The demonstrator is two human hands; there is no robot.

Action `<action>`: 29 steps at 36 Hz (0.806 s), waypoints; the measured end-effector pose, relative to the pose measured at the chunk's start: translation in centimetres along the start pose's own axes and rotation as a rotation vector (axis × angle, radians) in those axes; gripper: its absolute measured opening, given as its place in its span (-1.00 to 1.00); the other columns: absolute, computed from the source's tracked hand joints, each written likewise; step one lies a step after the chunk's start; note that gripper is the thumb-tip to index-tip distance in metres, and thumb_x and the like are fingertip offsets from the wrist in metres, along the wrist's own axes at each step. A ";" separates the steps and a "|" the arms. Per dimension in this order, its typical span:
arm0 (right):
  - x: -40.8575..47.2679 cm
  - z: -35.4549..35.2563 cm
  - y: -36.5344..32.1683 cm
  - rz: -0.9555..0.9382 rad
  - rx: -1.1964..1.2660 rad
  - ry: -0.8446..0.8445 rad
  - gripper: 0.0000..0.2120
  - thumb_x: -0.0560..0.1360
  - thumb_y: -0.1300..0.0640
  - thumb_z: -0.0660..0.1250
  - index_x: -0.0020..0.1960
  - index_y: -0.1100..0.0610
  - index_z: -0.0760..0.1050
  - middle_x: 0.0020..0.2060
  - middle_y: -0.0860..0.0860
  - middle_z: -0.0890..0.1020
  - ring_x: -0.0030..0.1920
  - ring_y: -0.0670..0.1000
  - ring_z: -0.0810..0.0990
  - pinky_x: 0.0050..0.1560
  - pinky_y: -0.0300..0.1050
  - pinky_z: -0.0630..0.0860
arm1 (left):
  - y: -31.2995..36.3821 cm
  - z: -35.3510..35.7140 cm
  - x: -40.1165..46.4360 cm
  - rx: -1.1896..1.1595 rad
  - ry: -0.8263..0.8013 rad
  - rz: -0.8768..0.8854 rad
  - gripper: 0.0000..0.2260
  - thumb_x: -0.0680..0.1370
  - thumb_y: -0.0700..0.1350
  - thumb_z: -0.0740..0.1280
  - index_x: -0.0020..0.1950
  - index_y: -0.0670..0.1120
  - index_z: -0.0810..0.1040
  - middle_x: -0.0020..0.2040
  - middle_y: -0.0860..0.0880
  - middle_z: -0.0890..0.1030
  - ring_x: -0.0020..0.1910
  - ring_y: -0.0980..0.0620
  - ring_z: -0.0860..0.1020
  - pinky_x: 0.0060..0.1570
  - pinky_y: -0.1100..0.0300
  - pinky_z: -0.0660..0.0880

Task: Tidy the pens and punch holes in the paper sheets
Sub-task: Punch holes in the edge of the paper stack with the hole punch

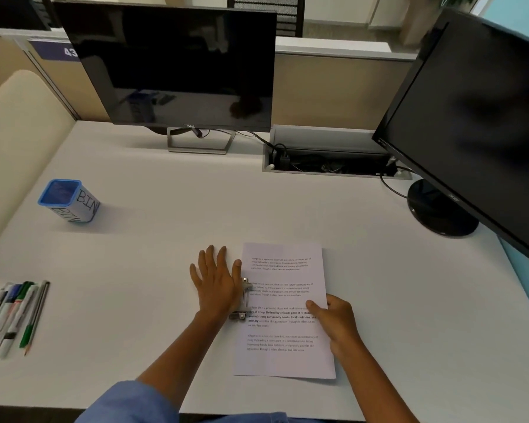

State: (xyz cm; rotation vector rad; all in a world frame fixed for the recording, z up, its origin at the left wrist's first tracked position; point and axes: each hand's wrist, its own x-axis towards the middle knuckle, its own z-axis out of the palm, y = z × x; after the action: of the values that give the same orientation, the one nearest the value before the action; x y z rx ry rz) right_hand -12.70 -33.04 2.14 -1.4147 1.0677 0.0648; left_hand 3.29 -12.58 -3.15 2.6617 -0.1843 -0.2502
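Printed paper sheets [284, 355] lie on the white desk in front of me. A metal hole punch [242, 300] sits over their left edge. My left hand [216, 283] lies flat on top of the punch, fingers spread and pointing away. My right hand [333, 320] grips the right edge of the sheets, thumb on top. Several pens, markers and a pencil [13, 315] lie in a row at the desk's left front. A blue-rimmed pen holder [69, 200] marked "BIN" stands upright at the far left, with no pens visible inside.
A dark monitor [177, 65] stands at the back centre and a second one [477, 123] at the right on a round base [440, 213]. An open cable tray [327, 161] is set in the desk between them. A beige partition borders the left side.
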 end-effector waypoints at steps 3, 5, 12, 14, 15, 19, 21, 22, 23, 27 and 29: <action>0.3 0.0 0.0 0.020 -0.012 0.002 -0.89 0.55 0.20 0.49 0.02 0.03 0.69 -0.13 -0.08 0.77 -0.21 -0.06 0.77 -0.33 -0.25 0.63 | -0.4 0.2 0.1 0.018 0.015 0.013 -0.45 0.74 0.18 -0.01 0.70 0.00 0.16 0.72 -0.05 0.09 0.73 -0.07 -0.07 0.67 -0.21 -0.20; 0.5 0.1 0.0 0.028 -0.019 0.005 -0.89 0.55 0.21 0.49 0.04 0.04 0.69 -0.12 -0.08 0.78 -0.20 -0.06 0.77 -0.32 -0.25 0.63 | -0.6 0.4 0.2 0.025 0.025 0.023 -0.43 0.73 0.20 -0.05 0.70 0.00 0.16 0.73 -0.05 0.09 0.73 -0.06 -0.08 0.67 -0.20 -0.22; 0.9 0.1 -0.1 0.043 -0.032 0.005 -0.90 0.56 0.19 0.49 0.01 0.01 0.69 -0.18 -0.15 0.77 -0.24 -0.10 0.76 -0.36 -0.27 0.62 | -1.5 1.2 0.4 0.073 0.099 0.050 -0.42 0.71 0.20 -0.08 0.70 0.02 0.18 0.73 -0.05 0.10 0.73 -0.06 -0.10 0.66 -0.25 -0.21; 1.1 0.1 0.1 0.042 -0.041 0.006 -0.90 0.56 0.19 0.49 0.01 0.00 0.69 -0.18 -0.15 0.77 -0.23 -0.10 0.76 -0.35 -0.27 0.62 | -2.0 1.7 0.6 0.109 0.111 0.059 -0.43 0.72 0.19 -0.08 0.71 0.02 0.12 0.74 -0.05 0.06 0.73 -0.06 -0.13 0.65 -0.26 -0.22; 1.2 0.1 0.1 0.041 -0.042 0.007 -0.90 0.56 0.18 0.49 0.02 0.00 0.69 -0.17 -0.13 0.78 -0.22 -0.09 0.76 -0.34 -0.25 0.63 | -2.2 1.8 0.7 0.122 0.118 0.060 -0.43 0.72 0.19 -0.08 0.72 0.02 0.10 0.74 -0.05 0.05 0.73 -0.06 -0.14 0.65 -0.26 -0.23; 1.5 0.0 0.5 0.044 -0.045 0.005 -0.88 0.56 0.17 0.48 0.08 0.02 0.69 -0.07 -0.07 0.78 -0.13 -0.02 0.78 -0.16 -0.08 0.72 | -2.6 2.3 0.9 0.148 0.147 0.076 -0.43 0.73 0.16 -0.05 0.72 0.01 0.08 0.74 -0.06 0.05 0.73 -0.06 -0.15 0.64 -0.29 -0.23; 1.6 0.0 0.7 0.048 -0.038 0.000 -0.86 0.56 0.17 0.49 0.12 0.05 0.69 -0.04 -0.04 0.78 -0.06 0.03 0.78 0.00 0.06 0.73 | -2.7 2.4 0.9 0.162 0.148 0.081 -0.43 0.73 0.16 -0.05 0.73 0.00 0.08 0.74 -0.07 0.05 0.73 -0.07 -0.14 0.64 -0.31 -0.20; 1.6 0.0 0.7 0.048 -0.037 -0.001 -0.85 0.56 0.18 0.49 0.12 0.06 0.70 -0.03 -0.03 0.78 -0.05 0.04 0.77 0.04 0.09 0.72 | -2.7 2.4 0.9 0.167 0.144 0.082 -0.43 0.73 0.16 -0.05 0.73 0.00 0.07 0.74 -0.07 0.04 0.73 -0.07 -0.15 0.64 -0.32 -0.19; 1.6 0.0 0.7 0.048 -0.034 0.000 -0.85 0.56 0.19 0.49 0.12 0.07 0.70 -0.03 -0.03 0.78 -0.05 0.04 0.77 0.05 0.10 0.72 | -2.7 2.4 0.9 0.169 0.139 0.085 -0.43 0.73 0.16 -0.06 0.73 0.00 0.06 0.74 -0.07 0.03 0.73 -0.07 -0.15 0.64 -0.33 -0.19; 1.7 0.1 0.6 0.054 -0.033 0.000 -0.85 0.56 0.20 0.49 0.12 0.07 0.70 -0.04 -0.03 0.78 -0.06 0.04 0.78 0.05 0.11 0.72 | -2.6 2.2 0.9 0.153 0.130 0.083 -0.43 0.73 0.14 -0.04 0.73 0.00 0.07 0.74 -0.07 0.03 0.73 -0.08 -0.15 0.64 -0.34 -0.18; 1.7 0.0 0.6 0.052 -0.036 -0.002 -0.84 0.56 0.19 0.49 0.13 0.08 0.70 -0.04 -0.03 0.78 -0.05 0.05 0.78 0.06 0.13 0.71 | -2.6 2.1 0.9 0.156 0.124 0.080 -0.43 0.73 0.14 -0.04 0.73 0.00 0.07 0.74 -0.07 0.04 0.73 -0.08 -0.14 0.64 -0.33 -0.18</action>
State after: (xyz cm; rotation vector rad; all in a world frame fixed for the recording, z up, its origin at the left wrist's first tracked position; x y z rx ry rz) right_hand -12.09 -33.80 0.57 -1.4189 1.1066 0.1240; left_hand 3.93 -11.32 -6.25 2.8057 -0.2800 -0.0464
